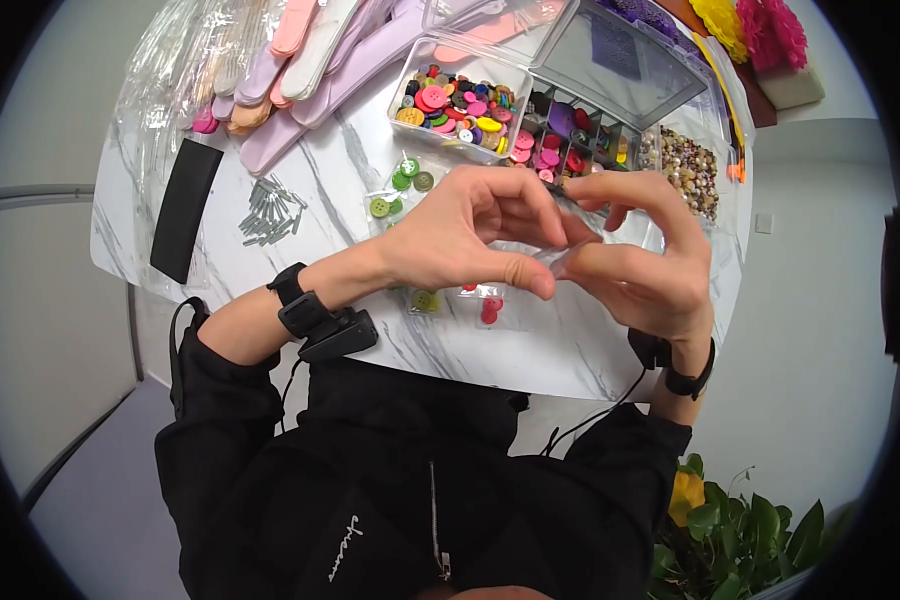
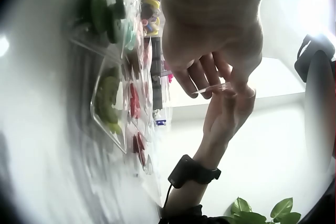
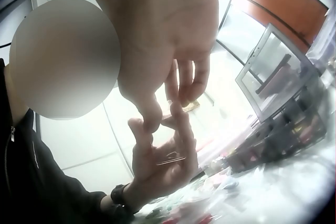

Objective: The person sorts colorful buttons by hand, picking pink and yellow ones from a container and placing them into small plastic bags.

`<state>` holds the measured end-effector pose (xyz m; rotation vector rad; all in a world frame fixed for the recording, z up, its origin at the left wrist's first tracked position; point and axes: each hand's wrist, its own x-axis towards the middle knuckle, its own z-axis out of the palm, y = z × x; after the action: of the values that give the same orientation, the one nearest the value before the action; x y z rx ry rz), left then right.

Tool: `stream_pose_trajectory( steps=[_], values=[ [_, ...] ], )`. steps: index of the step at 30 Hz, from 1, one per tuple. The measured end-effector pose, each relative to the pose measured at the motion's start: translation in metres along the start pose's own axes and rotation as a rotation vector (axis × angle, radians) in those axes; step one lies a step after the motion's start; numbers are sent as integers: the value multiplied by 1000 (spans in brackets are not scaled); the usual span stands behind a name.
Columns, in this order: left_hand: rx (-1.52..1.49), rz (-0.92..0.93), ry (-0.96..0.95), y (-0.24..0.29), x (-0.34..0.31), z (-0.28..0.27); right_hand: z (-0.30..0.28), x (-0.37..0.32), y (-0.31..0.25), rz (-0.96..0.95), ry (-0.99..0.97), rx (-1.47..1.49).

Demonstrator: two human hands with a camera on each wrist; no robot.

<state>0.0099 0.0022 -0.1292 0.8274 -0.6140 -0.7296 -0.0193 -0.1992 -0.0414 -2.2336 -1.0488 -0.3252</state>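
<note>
Both hands meet above the middle of the table, with a small clear plastic bag (image 1: 567, 258) between their fingertips. My left hand (image 1: 460, 232) pinches one side of it, thumb stretched along the near side and fingers curled over. Opposite, my right hand (image 1: 660, 258) pinches the other side between thumb and fingers. The left wrist view shows the bag's thin clear edge (image 2: 206, 89) at the fingertips; what it contains cannot be made out. Below the hands lie small clear bags with green buttons (image 1: 425, 300) and red buttons (image 1: 490, 310). More green buttons (image 1: 402, 180) lie bagged beyond the left hand.
Behind the hands stand a clear box of mixed buttons (image 1: 460, 108) and a divided case (image 1: 610, 135) with its lid raised. Beads (image 1: 692, 175) sit at right. Metal pins (image 1: 272, 212), a black strip (image 1: 186, 210) and pastel strips (image 1: 300, 90) occupy the left.
</note>
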Motion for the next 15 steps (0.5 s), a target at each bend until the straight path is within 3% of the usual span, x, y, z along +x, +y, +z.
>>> stream_pose_trajectory(
  steps=[6, 15],
  values=[
    [-15, 32, 34, 1, 2, 1, 7, -2, 6, -40, -34, -106],
    [54, -86, 53, 7, 1, 7, 0, -2, -1, 149, -217, 53]
  ],
)
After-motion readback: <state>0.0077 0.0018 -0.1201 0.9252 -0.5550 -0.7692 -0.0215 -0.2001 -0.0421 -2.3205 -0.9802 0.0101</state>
